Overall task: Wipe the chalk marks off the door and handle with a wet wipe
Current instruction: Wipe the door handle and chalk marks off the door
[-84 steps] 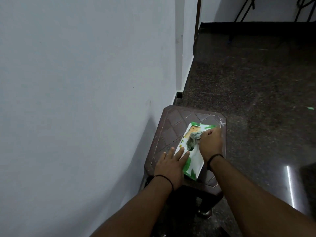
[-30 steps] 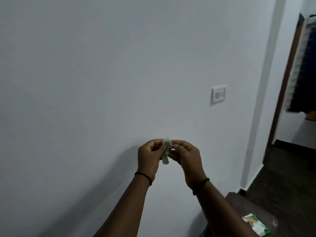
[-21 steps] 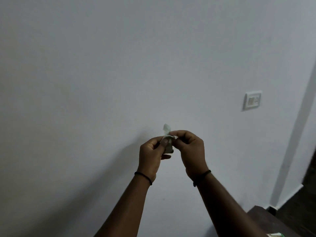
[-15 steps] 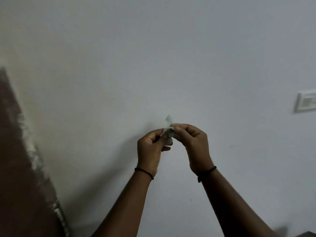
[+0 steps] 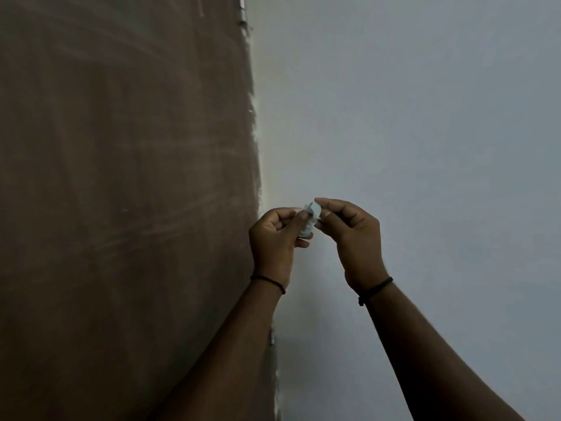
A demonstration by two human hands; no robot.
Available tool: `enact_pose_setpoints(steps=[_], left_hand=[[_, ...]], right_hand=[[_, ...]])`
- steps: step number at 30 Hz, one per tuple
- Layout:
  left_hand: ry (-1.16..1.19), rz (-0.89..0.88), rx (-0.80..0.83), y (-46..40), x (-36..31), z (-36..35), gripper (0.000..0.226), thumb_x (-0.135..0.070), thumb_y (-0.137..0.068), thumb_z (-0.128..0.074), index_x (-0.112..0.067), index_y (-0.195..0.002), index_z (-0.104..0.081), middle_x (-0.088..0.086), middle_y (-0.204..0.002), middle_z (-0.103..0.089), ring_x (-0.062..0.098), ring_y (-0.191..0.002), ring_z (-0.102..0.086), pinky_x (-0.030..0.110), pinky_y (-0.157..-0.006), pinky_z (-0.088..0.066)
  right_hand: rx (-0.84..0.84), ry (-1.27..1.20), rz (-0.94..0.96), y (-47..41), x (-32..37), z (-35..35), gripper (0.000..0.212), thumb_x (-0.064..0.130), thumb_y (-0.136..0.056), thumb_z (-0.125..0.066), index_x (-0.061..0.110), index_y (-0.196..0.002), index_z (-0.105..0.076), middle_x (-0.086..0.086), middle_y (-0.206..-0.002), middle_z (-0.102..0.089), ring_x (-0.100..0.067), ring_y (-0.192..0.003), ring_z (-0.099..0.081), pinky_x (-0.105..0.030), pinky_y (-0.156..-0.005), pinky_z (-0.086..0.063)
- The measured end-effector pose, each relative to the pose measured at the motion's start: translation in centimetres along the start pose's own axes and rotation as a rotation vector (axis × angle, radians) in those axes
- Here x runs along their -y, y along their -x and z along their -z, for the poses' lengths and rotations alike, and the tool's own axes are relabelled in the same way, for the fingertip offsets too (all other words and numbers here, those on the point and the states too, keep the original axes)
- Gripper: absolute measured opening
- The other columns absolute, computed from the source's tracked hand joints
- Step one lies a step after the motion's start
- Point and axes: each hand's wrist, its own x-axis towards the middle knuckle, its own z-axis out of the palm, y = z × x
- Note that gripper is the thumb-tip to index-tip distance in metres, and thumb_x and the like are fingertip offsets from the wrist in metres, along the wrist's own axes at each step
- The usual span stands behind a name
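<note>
Plain pale grey-white painted wall [image 5: 409, 117] fills right half of view, smooth, dimly lit. Ragged strip of whitish paint or plaster [image 5: 275, 375] runs down wall's left edge, uneven and chipped. Thin black cord wristbands, one at left [image 5: 268, 281], one at right [image 5: 376, 289].

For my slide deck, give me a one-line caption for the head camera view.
Both hands, left hand and right hand, pinch a crumpled wet wipe beside a chalk-smeared brown door.

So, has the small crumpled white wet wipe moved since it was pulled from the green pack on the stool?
Yes. The small crumpled white wet wipe is now up in both hands beside the brown door, far from the stool.
</note>
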Motion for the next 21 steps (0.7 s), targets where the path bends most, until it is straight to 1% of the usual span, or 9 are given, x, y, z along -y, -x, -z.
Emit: enact_pose_setpoints(steps=[3,6,7,9,11,15,17,19,21], left_hand=[[-0.022,-0.043,-0.081,1.0,-3.3,3.5,0.008,-0.017,-0.082,-0.077,-0.012,-0.086,-0.071,0.002,-0.073,-0.074,0.018,-0.061,-0.07,0.026,-0.049,-0.053],[-0.037,-0.085,-0.136,2.6,-6.3,7.3,0.004,-0.013,-0.085,-0.073,-0.017,-0.084,-0.071,-0.004,-0.07,-0.074,0.011,-0.062,-0.069,0.023,-0.049,-0.052],[-0.045,-0.102,-0.153,3.2,-7.2,8.6,0.009,-0.013,-0.086,-0.071,-0.021,-0.083,-0.072,-0.005,-0.071,-0.074,0.009,-0.063,-0.069,0.022,-0.05,-0.052],[-0.066,-0.134,-0.175,4.5,-8.9,10.6,0.015,-0.013,-0.089,-0.068,-0.027,-0.085,-0.072,-0.008,-0.075,-0.075,0.009,-0.068,-0.071,0.021,-0.052,-0.052],[-0.088,-0.184,-0.184,5.8,-10.3,11.9,0.018,-0.012,-0.092,-0.064,-0.029,-0.092,-0.072,-0.008,-0.084,-0.076,0.009,-0.077,-0.072,0.021,-0.056,-0.053],[-0.189,-0.3,-0.239,8.0,-12.3,13.3,0.024,-0.004,-0.095,-0.058,-0.018,-0.109,-0.07,0.008,-0.111,-0.069,0.015,-0.092,-0.07,0.026,-0.067,-0.057],[-0.266,-0.359,-0.27,8.8,-13.4,13.6,0.025,-0.001,-0.094,-0.058,-0.011,-0.114,-0.07,0.008,-0.111,-0.068,0.014,-0.093,-0.069,0.026,-0.07,-0.058],[-0.293,-0.389,-0.32,9.4,-15.1,14.1,0.024,-0.002,-0.092,-0.061,-0.007,-0.114,-0.07,0.009,-0.109,-0.069,0.016,-0.094,-0.069,0.028,-0.074,-0.059],[-0.335,-0.448,-0.361,9.9,-16.6,14.6,0.02,-0.007,-0.091,-0.064,-0.007,-0.11,-0.072,0.01,-0.105,-0.071,0.018,-0.094,-0.07,0.031,-0.075,-0.06]], right_hand=[[0.081,-0.001,0.032,1.5,1.7,-4.1,0.021,0.01,-0.09,-0.07,0.008,-0.11,-0.074,-0.007,-0.107,-0.075,-0.023,-0.102,-0.071,-0.035,-0.089,-0.058],[0.127,0.027,0.091,4.0,3.0,-8.4,0.025,0.009,-0.086,-0.075,0.014,-0.11,-0.074,-0.001,-0.108,-0.075,-0.016,-0.102,-0.07,-0.029,-0.089,-0.057],[0.14,0.023,0.103,5.0,3.5,-9.9,0.025,0.007,-0.086,-0.074,0.013,-0.11,-0.074,0.0,-0.107,-0.075,-0.014,-0.101,-0.071,-0.027,-0.087,-0.057],[0.152,0.008,0.121,6.7,4.3,-12.3,0.024,0.005,-0.086,-0.073,0.011,-0.11,-0.074,0.003,-0.104,-0.076,-0.009,-0.097,-0.071,-0.023,-0.083,-0.057],[0.141,-0.011,0.145,7.9,5.0,-14.0,0.023,0.005,-0.087,-0.072,0.01,-0.109,-0.075,0.003,-0.102,-0.076,-0.01,-0.095,-0.071,-0.023,-0.083,-0.057],[0.149,-0.074,0.215,9.8,6.8,-16.1,0.024,0.007,-0.089,-0.071,0.023,-0.106,-0.075,0.005,-0.102,-0.077,-0.013,-0.097,-0.072,-0.027,-0.085,-0.058],[0.165,-0.096,0.243,10.4,7.7,-16.8,0.026,0.008,-0.091,-0.069,0.027,-0.107,-0.075,0.005,-0.106,-0.076,-0.015,-0.101,-0.071,-0.033,-0.089,-0.058],[0.208,-0.151,0.264,11.0,8.6,-17.5,0.026,0.01,-0.092,-0.067,0.025,-0.111,-0.074,0.003,-0.111,-0.075,-0.017,-0.108,-0.069,-0.036,-0.093,-0.057],[0.248,-0.209,0.32,11.4,9.8,-18.3,0.023,0.014,-0.095,-0.065,0.023,-0.114,-0.073,0.002,-0.115,-0.074,-0.018,-0.113,-0.067,-0.036,-0.095,-0.055]])
